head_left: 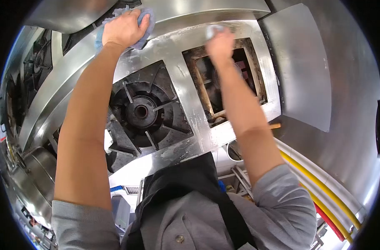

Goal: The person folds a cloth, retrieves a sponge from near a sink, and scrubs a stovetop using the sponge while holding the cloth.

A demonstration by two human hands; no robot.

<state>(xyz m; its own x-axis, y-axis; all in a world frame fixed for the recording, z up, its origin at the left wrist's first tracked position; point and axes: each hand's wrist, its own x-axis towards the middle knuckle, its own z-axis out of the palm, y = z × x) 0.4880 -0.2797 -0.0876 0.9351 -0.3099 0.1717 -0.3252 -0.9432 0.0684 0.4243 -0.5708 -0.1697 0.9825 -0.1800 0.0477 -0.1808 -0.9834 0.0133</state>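
Observation:
My left hand (124,30) is closed on a bunched blue-grey cloth (147,20), which rests on the raised steel ledge behind the stove. Motion blurs my right hand (221,46), whose fingers are wrapped around a small whitish-grey wad (213,30). That wad meets the back rim of the steel stove top (179,39), where wet, foamy streaks show. Below my right hand is a square burner opening (204,89) with a browned, grimy inner frame and no grate over it. Between my forearms sits a black cast-iron burner grate (146,110) around a round burner.
A steel panel (302,66) stands along the right side. Yellow hoses (319,183) and a red hose (329,223) run at lower right. A large metal pot (36,175) is at the left, and further burners (40,58) lie beyond the ledge.

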